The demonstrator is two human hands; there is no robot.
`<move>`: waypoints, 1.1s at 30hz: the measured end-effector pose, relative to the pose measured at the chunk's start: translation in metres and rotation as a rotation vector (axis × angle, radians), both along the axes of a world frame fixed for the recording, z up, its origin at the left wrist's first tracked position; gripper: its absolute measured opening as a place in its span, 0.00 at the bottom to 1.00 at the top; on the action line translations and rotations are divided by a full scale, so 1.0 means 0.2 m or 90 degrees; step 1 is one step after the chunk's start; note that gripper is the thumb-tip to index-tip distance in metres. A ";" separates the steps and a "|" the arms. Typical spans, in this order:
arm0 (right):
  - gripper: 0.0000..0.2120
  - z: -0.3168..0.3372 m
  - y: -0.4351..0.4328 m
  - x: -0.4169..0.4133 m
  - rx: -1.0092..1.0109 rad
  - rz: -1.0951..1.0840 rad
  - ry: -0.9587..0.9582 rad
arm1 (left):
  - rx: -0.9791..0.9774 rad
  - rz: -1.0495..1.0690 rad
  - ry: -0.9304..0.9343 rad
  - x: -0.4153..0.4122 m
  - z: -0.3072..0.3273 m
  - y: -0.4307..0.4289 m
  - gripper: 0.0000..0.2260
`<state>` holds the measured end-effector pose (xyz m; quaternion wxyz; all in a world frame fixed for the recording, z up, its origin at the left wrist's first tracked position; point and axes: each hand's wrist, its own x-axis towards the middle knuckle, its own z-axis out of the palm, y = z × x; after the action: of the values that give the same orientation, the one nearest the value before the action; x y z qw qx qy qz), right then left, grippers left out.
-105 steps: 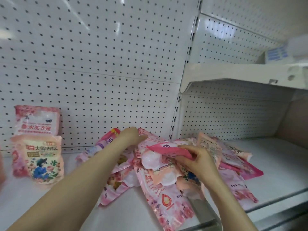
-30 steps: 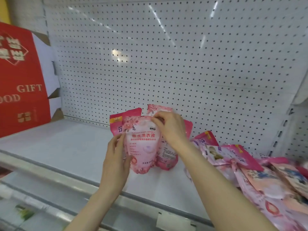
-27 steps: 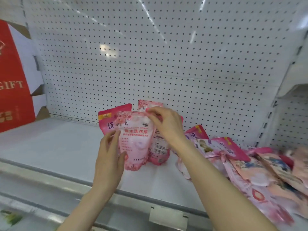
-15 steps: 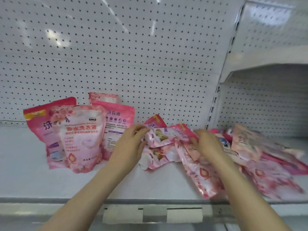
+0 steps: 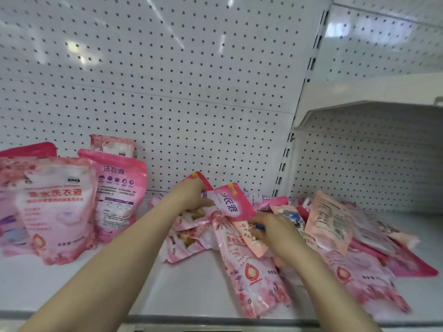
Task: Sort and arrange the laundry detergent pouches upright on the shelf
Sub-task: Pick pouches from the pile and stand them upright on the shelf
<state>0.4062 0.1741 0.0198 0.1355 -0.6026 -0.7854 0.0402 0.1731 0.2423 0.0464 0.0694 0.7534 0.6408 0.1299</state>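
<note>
While your left hand (image 5: 191, 198) pinches the glossy pink plastic detergent pouch (image 5: 231, 202), right hand (image 5: 275, 232) grasp unclear; pouch likely floppy, slick, so take its stiff top seam.

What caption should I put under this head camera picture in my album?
Left hand grips a pink pouch, right hand a peach pouch, from the heap beside upright pouches.

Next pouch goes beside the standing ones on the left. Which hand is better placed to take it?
Left. The left hand grips the bright pink pouch on the left side of the pile, nearest the upright pouches; the right hand holds a peach pouch farther right.
</note>
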 end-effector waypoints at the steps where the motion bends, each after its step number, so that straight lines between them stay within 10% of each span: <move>1: 0.10 0.01 0.01 0.01 -0.011 0.009 -0.001 | 0.032 0.017 -0.009 0.01 0.02 -0.03 0.11; 8: 0.22 0.08 0.14 0.03 -0.073 -0.010 0.007 | 0.210 0.161 -0.124 0.02 0.00 -0.28 0.07; 12: 0.16 0.09 0.13 -0.04 -0.154 0.121 0.019 | 0.110 0.178 -0.161 0.01 -0.01 -0.40 0.06; 18: 0.13 0.12 0.14 -0.08 -0.140 0.127 0.071 | -0.023 0.218 -0.235 -0.02 -0.08 -0.46 0.43; 26: 0.33 0.10 0.18 -0.13 -0.237 0.167 0.058 | 0.104 0.196 -0.732 0.00 -0.14 -0.50 0.46; 33: 0.44 0.11 0.21 -0.11 -0.293 0.048 0.510 | 0.163 0.169 -0.849 -0.03 -0.09 -0.65 0.11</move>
<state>0.3845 0.2158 0.0415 0.2893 -0.5252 -0.6630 0.4483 0.1673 0.1118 0.0275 0.3422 0.4303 0.5277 0.6475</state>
